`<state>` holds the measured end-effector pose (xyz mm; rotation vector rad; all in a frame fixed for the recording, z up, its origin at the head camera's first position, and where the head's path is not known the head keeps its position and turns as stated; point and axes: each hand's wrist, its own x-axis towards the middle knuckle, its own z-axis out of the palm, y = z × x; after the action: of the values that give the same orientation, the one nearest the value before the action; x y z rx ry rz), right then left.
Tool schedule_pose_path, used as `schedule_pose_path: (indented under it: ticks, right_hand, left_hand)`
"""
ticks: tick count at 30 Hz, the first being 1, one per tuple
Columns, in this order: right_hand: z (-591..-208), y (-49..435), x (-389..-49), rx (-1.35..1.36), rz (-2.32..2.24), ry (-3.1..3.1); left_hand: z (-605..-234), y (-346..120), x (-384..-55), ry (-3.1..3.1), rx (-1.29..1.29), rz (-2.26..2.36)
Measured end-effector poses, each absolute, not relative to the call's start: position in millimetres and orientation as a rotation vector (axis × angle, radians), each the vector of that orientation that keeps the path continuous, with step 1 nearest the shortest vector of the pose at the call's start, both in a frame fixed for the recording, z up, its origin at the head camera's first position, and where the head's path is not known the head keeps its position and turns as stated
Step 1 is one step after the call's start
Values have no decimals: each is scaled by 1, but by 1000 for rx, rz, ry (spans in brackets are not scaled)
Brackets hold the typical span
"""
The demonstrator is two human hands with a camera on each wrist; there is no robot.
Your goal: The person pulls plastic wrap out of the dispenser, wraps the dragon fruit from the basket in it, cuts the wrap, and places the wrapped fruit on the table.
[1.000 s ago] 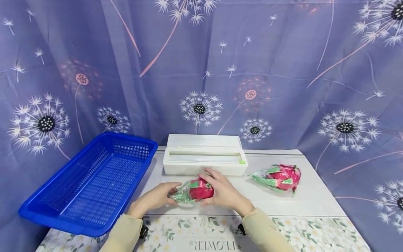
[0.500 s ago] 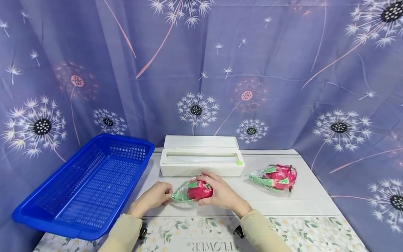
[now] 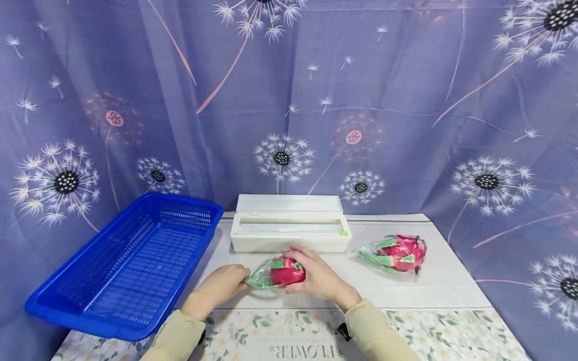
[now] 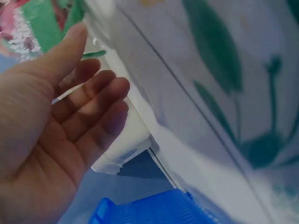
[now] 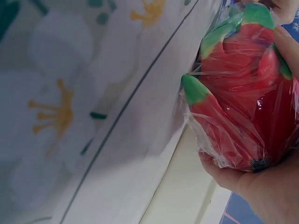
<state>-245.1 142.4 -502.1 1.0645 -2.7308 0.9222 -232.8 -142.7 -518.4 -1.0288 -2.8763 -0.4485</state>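
Observation:
A red dragon fruit [image 3: 287, 272] with green leaf tips, wrapped in clear plastic film, lies on the table in the head view. My right hand [image 3: 318, 276] grips its round end, thumb in front and fingers behind; the right wrist view shows the film [image 5: 219, 126] creased over the skin. At the pointed left end, my left hand [image 3: 224, 285] pinches the leafy tip between thumb and forefinger, its back turned up. The left wrist view has a green leaf tip [image 4: 95, 54] poking out past that thumb, the other fingers loosely curled.
Just behind the hands stands a white film-wrap box [image 3: 291, 243], its lid raised. A second wrapped dragon fruit [image 3: 403, 253] lies to the right. On the left sits a large blue basket [image 3: 122, 331]. A patterned curtain [image 3: 280, 100] hangs behind the table.
My left hand has closed from spread fingers at the tip to a pinch there, then rolled over so its back faces up. The right hand keeps its grip; the fruit barely moves.

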Motion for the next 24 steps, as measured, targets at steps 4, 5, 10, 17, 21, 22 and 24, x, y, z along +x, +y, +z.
schedule_pose_path:
  ticks: [4, 5, 10, 17, 21, 22, 24]
  right_hand:
    - [-503, 142, -245, 1094, 922, -2730]
    - [-502, 142, -245, 1098, 927, -2731]
    - [-501, 142, -244, 1096, 926, -2732]
    - [-498, 144, -244, 1090, 923, -2741]
    - [-498, 144, -243, 1082, 917, -2747]
    - [-498, 144, -243, 1080, 916, -2752]
    - [-499, 143, -244, 1075, 901, -2762]
  left_hand:
    - [-521, -141, -233, -2799, -1074, -279]
    - [-522, -140, -233, -2797, -1083, -269]
    - [-521, -141, -235, -2855, -1095, -316]
    - [-524, -143, -237, -2922, -1068, -303]
    - [-524, -143, -239, -2941, -1004, -392]
    - [-524, -143, -239, -2963, -977, -442]
    - [-521, -140, -238, -3017, -907, -571]
